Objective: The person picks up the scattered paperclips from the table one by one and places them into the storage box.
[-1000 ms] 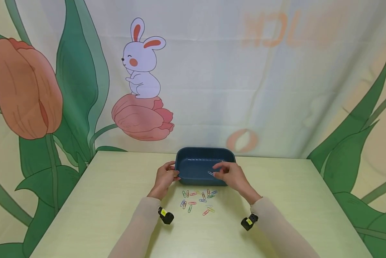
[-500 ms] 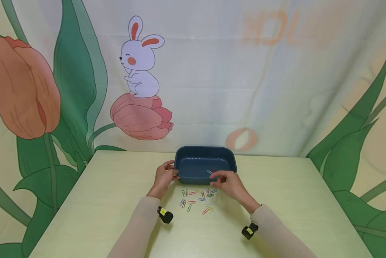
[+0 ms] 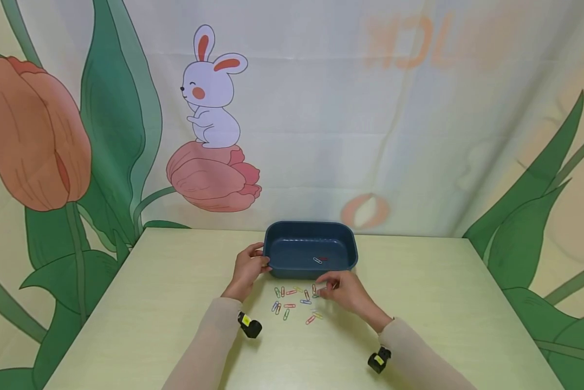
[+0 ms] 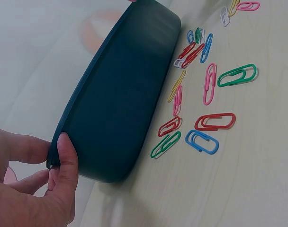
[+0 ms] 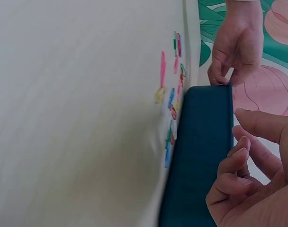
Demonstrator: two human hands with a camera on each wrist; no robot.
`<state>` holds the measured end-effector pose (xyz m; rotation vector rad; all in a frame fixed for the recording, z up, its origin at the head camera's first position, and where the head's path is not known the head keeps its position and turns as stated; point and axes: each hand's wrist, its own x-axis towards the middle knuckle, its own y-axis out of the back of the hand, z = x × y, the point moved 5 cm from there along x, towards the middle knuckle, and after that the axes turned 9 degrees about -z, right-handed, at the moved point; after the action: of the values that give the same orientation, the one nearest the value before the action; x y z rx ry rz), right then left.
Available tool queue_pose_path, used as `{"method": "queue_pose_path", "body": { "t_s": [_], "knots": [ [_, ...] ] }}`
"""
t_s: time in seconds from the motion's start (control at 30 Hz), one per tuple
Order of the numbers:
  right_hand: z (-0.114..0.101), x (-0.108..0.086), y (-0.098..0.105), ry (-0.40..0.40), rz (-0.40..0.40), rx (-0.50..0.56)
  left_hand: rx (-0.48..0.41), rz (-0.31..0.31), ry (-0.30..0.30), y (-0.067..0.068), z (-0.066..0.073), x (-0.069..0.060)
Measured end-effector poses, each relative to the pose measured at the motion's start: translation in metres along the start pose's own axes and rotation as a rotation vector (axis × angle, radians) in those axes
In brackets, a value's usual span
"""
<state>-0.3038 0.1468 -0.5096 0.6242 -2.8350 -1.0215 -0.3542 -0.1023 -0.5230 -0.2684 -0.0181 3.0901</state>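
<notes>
Probably light and stiff, the paper clips (image 4: 210, 84) beside the near wall of the bin (image 3: 297, 273) are best pinched mid-length, its left end gripped by the left hand (image 3: 247, 269), the right hand (image 3: 344, 290) held empty, fingers parted.

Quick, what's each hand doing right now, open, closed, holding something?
Left hand: holding the bin by its rim.
Right hand: open near the clips, nothing visibly held.

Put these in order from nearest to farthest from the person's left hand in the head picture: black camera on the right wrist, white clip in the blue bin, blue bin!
From the left hand:
1. Blue bin: touching the hand.
2. White clip: inside, toward the bin's right side.
3. Black camera: lower right, by the right sleeve.
</notes>
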Motion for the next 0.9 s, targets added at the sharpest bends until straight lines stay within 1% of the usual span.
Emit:
{"method": "queue_pose_path", "body": {
  "t_s": [0.27, 0.4, 0.53, 0.8, 0.9],
  "knots": [
    [0.008, -0.001, -0.010, -0.013, -0.018, -0.024, 0.002, 0.003, 0.006, 0.000, -0.001, 0.001],
    [0.010, -0.002, -0.017, -0.025, -0.046, -0.044, 0.000, 0.000, 0.005, 0.000, -0.001, 0.001],
    [0.012, -0.005, -0.023, -0.028, -0.069, -0.042, 0.002, 0.000, 0.003, 0.000, -0.001, 0.001],
    [0.017, -0.005, -0.028, -0.012, -0.084, -0.086, 0.006, 0.006, 0.009, 0.001, -0.002, 0.002],
    [0.019, -0.004, -0.029, -0.022, -0.086, -0.089, 0.007, 0.004, 0.003, 0.000, -0.001, 0.002]
  ]
}}
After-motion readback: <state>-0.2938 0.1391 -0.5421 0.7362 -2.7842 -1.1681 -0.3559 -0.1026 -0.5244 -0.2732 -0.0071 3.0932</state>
